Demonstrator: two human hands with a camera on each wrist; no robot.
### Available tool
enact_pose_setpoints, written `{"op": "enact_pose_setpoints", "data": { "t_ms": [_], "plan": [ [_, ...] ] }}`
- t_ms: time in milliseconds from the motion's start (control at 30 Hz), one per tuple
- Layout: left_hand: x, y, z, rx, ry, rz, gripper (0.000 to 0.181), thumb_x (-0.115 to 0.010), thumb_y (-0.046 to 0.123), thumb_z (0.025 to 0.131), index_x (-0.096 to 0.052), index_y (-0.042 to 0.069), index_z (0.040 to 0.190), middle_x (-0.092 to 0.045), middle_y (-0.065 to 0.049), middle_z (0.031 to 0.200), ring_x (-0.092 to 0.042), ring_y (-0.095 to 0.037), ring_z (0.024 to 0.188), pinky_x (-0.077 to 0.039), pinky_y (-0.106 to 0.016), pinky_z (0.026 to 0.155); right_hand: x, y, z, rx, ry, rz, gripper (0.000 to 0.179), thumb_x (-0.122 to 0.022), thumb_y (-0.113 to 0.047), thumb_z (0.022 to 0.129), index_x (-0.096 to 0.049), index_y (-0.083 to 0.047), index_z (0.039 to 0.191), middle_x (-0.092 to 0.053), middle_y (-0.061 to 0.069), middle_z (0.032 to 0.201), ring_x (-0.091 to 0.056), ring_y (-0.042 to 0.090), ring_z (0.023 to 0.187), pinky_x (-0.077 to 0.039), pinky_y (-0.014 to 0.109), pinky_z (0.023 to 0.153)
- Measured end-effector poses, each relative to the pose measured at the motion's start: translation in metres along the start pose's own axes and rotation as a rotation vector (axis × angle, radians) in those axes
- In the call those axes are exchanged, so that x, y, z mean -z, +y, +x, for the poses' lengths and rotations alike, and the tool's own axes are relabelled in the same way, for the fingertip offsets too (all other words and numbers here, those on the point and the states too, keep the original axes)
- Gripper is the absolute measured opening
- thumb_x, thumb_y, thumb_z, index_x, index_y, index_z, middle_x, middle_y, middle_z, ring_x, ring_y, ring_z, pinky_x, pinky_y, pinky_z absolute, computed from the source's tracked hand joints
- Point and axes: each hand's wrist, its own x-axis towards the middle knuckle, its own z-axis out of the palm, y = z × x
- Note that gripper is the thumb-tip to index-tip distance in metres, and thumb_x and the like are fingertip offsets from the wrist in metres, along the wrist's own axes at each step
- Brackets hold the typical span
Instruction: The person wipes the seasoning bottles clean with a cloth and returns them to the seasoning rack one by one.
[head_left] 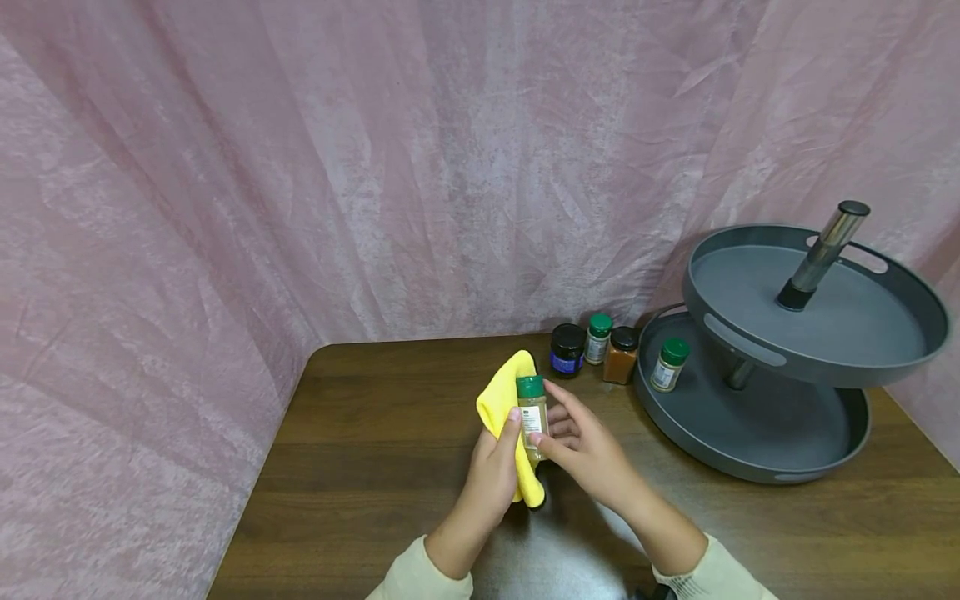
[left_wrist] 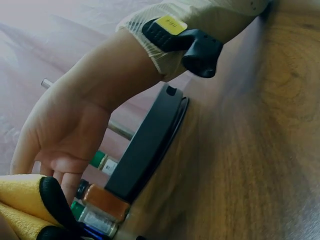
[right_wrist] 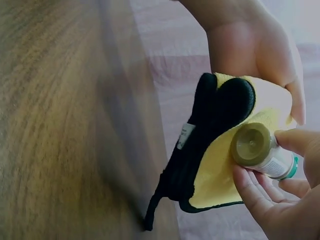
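A yellow cloth (head_left: 501, 396) with black edging is gripped in my left hand (head_left: 491, 471), its thumb lying against a small spice jar (head_left: 532, 417). The jar has a green lid and a white label, and its side rests against the cloth. My right hand (head_left: 592, 446) pinches the jar between thumb and fingers from the right. From below, the right wrist view shows the jar's round base (right_wrist: 251, 144) beside the folded cloth (right_wrist: 220, 175). Most of the left fingers are hidden behind the cloth.
Behind the hands stand a dark jar with a blue label (head_left: 567, 350), another green-lidded jar (head_left: 597, 339) and a black-lidded jar of orange-brown spice (head_left: 621, 356). At right, a grey two-tier tray (head_left: 757, 462) carries one green-lidded jar (head_left: 670, 365) on its lower level. A pink curtain (head_left: 480, 167) hangs behind the table.
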Motion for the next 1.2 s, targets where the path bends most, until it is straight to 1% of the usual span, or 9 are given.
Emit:
{"op": "enact_pose_setpoints", "data": {
  "t_ms": [100,233,400,500,633,800,900,1033,1200],
  "plan": [
    [0.004,0.001,0.002,0.002,0.029,-0.016,0.052,-0.039,0.045,0.109,-0.048,0.001,0.135,-0.063,-0.019,0.113,-0.063,-0.017,0.093,-0.052,-0.03,0.083,-0.003,0.0,-0.002,0.01,-0.028,-0.029,0.073,-0.074,-0.024,0.094,-0.035,-0.02,0.156,-0.062,0.013,0.117,-0.066,0.021,0.099,-0.057,0.025,0.085],
    [0.008,0.003,0.004,-0.004,0.053,-0.048,0.053,-0.038,0.045,0.109,-0.047,0.002,0.138,-0.062,-0.021,0.113,-0.063,-0.018,0.092,-0.053,-0.031,0.082,-0.006,0.0,-0.004,0.038,-0.069,-0.043,0.071,-0.069,-0.023,0.097,-0.033,-0.021,0.158,-0.062,0.014,0.123,-0.065,0.022,0.104,-0.057,0.026,0.087],
    [0.009,0.006,0.004,-0.005,0.05,-0.058,0.052,-0.039,0.044,0.109,-0.048,0.002,0.137,-0.063,-0.021,0.111,-0.063,-0.017,0.091,-0.053,-0.031,0.081,-0.005,-0.001,-0.006,0.059,-0.091,-0.031,0.069,-0.065,-0.021,0.1,-0.031,-0.021,0.159,-0.062,0.013,0.124,-0.063,0.023,0.109,-0.055,0.027,0.091],
    [0.008,0.006,0.003,-0.004,0.031,-0.046,0.052,-0.039,0.044,0.109,-0.051,0.0,0.133,-0.065,-0.021,0.109,-0.064,-0.017,0.089,-0.053,-0.03,0.08,-0.004,-0.002,-0.005,0.054,-0.068,-0.023,0.068,-0.066,-0.022,0.099,-0.032,-0.022,0.158,-0.063,0.012,0.121,-0.064,0.023,0.107,-0.055,0.028,0.091],
    [0.006,0.005,0.002,-0.005,-0.002,-0.019,0.052,-0.039,0.045,0.109,-0.054,-0.001,0.129,-0.065,-0.02,0.108,-0.063,-0.016,0.088,-0.052,-0.03,0.081,-0.002,-0.003,-0.004,0.052,-0.011,-0.009,0.068,-0.067,-0.023,0.098,-0.034,-0.024,0.157,-0.063,0.012,0.12,-0.064,0.024,0.105,-0.056,0.028,0.09],
    [0.002,0.001,0.0,-0.009,-0.048,-0.026,0.049,-0.041,0.042,0.109,-0.053,0.0,0.131,-0.065,-0.017,0.112,-0.063,-0.016,0.094,-0.053,-0.034,0.087,0.003,-0.002,-0.001,0.055,0.054,0.008,0.068,-0.068,-0.021,0.098,-0.034,-0.025,0.157,-0.062,0.014,0.12,-0.064,0.025,0.105,-0.056,0.026,0.089],
    [-0.001,-0.001,-0.002,-0.012,-0.066,-0.038,0.049,-0.042,0.041,0.109,-0.053,0.0,0.132,-0.066,-0.017,0.114,-0.064,-0.02,0.098,-0.053,-0.034,0.089,0.006,-0.002,0.0,0.053,0.078,0.012,0.068,-0.068,-0.02,0.098,-0.034,-0.025,0.157,-0.061,0.014,0.119,-0.064,0.025,0.104,-0.056,0.026,0.088],
    [-0.003,-0.003,-0.002,-0.018,-0.06,-0.034,0.049,-0.041,0.041,0.109,-0.052,0.0,0.133,-0.065,-0.017,0.113,-0.064,-0.022,0.098,-0.053,-0.034,0.088,0.005,-0.001,0.001,0.053,0.073,0.012,0.069,-0.069,-0.02,0.097,-0.034,-0.023,0.157,-0.061,0.015,0.118,-0.065,0.024,0.102,-0.056,0.026,0.087],
    [-0.001,-0.003,0.001,0.004,0.002,-0.027,0.051,-0.041,0.044,0.108,-0.051,0.0,0.132,-0.063,-0.016,0.11,-0.062,-0.015,0.092,-0.052,-0.033,0.085,0.0,0.0,0.0,0.041,0.044,-0.009,0.073,-0.073,-0.021,0.094,-0.035,-0.02,0.156,-0.062,0.014,0.116,-0.065,0.022,0.099,-0.057,0.029,0.086]
  ]
}}
